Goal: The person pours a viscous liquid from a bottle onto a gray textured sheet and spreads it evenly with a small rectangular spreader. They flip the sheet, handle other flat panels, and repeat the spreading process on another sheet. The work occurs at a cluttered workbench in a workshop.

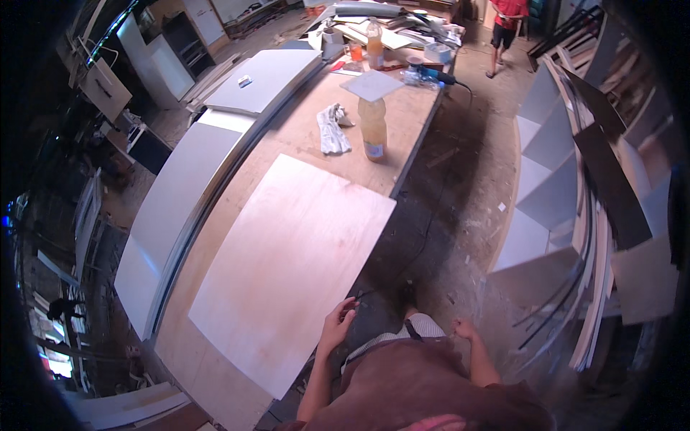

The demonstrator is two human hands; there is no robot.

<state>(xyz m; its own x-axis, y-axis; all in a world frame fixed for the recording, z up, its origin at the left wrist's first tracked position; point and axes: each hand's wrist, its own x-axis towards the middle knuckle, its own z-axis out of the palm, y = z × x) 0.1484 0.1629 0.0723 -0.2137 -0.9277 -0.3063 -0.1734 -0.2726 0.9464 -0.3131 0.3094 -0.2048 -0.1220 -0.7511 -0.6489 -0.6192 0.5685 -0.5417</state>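
My left hand (pixel 340 319) is beside the right edge of a pale plywood panel (pixel 302 258), fingers curled; a thin dark item shows at its fingertips, too small to name. My right hand (pixel 462 327) hangs at my right side above the floor, its fingers curled, and whether it holds anything does not show. The panel lies flat on a wooden worktable (pixel 291 129). Beyond it stand a plastic bottle (pixel 373 132) of yellowish liquid with a flat grey square (pixel 372 85) on top, and a crumpled white cloth (pixel 333 129).
A corded power tool (pixel 431 74), a second bottle (pixel 374 46) and heaped offcuts (pixel 372 27) occupy the table's far end. Laminated boards (pixel 183 183) line its left side. At right stand an open cabinet carcass (pixel 544 178) and long strips (pixel 593 301). A person in red (pixel 506 21) stands farther off.
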